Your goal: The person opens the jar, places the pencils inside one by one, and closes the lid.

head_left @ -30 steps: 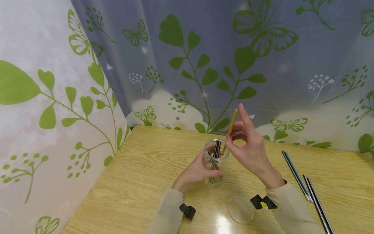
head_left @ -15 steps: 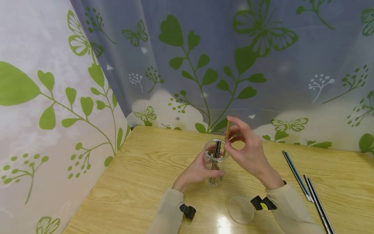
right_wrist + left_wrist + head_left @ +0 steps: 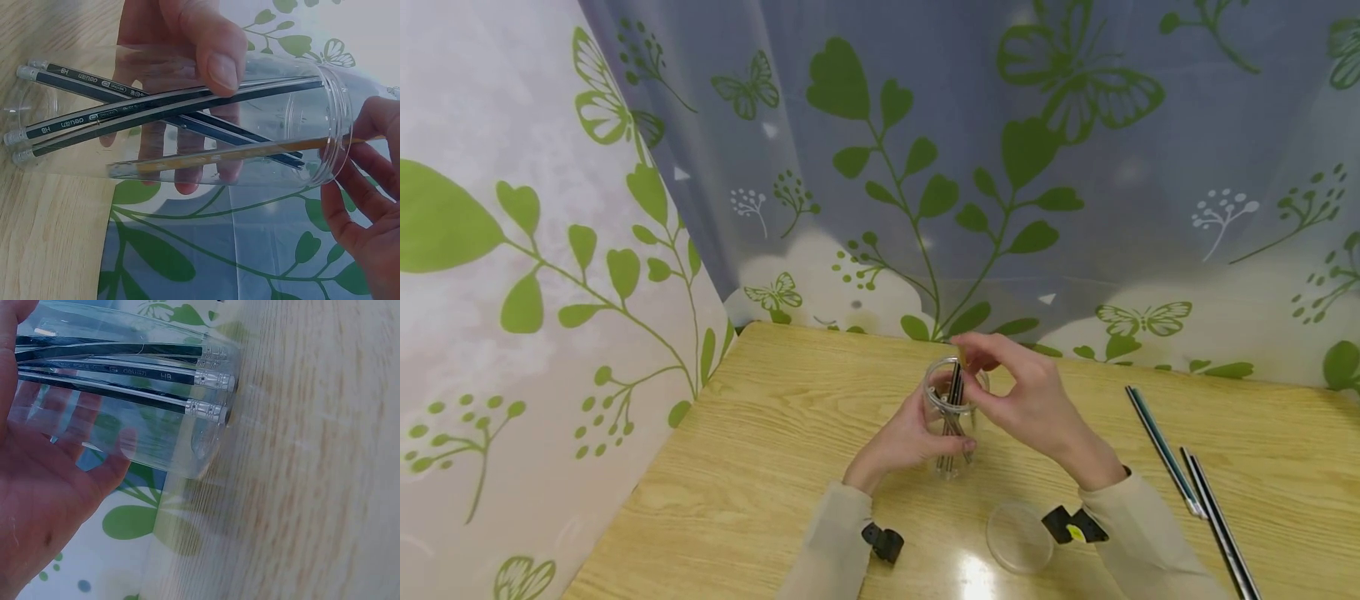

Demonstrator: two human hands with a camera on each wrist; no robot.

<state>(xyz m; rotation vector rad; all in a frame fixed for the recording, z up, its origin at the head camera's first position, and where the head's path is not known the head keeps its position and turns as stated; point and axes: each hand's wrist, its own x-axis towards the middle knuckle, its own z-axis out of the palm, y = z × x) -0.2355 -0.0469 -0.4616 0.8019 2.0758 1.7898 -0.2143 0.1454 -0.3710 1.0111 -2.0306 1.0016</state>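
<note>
My left hand (image 3: 898, 442) grips a clear plastic jar (image 3: 75, 159), which stands upright on the table with its mouth uncovered. Several dark striped HB pencils (image 3: 81, 120) lean inside, their metal-capped ends down. With thumb and fingers my right hand (image 3: 1026, 400) pinches a yellow pencil (image 3: 219, 153) at the jar's mouth. Most of that pencil lies inside the jar, seen through the wall in the right wrist view. Its silvery lower end hangs short of the jar's bottom. In the head view my right fingers hide nearly all of it.
A round clear lid (image 3: 1018, 537) lies on the wooden table (image 3: 760, 467), near my right wrist. Farther right lie a teal pencil (image 3: 1163, 450) and some dark pencils (image 3: 1221, 521). A patterned curtain (image 3: 925, 125) hangs behind the table's back edge.
My right hand has moved down and left with the yellow pencil, which has sunk deeper into the jar. My left hand and the jar have stayed in place.
</note>
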